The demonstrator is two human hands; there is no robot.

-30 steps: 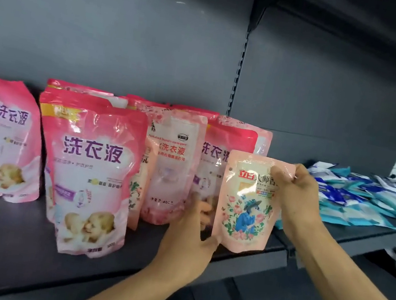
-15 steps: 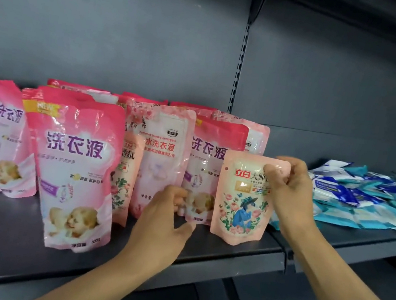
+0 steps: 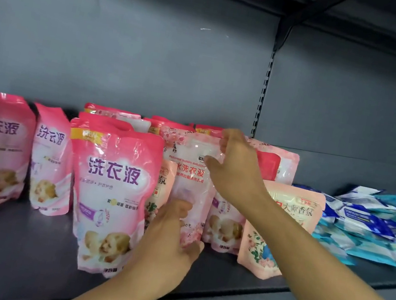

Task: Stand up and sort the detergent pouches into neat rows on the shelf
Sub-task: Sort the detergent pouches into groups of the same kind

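Head view: both hands, left (image 3: 171, 239) and right (image 3: 234, 166), grip the pale pouch (image 3: 191, 175).

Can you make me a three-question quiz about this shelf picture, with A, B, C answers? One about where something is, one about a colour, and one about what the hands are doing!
1. Where is the pile of blue packets?
A. right end of the shelf
B. left end
C. on the floor

2. What colour is the big pouch with baby pictures in front?
A. green
B. pink
C. black

3. What are the left hand and right hand doing?
A. resting at the person's sides
B. holding a blue packet
C. holding the pale pink flowery pouch

Answers:
1. A, the packets lie flat past the pouches on the right.
2. B, it is bright pink and white.
3. C, one hand holds its bottom, the other its top.
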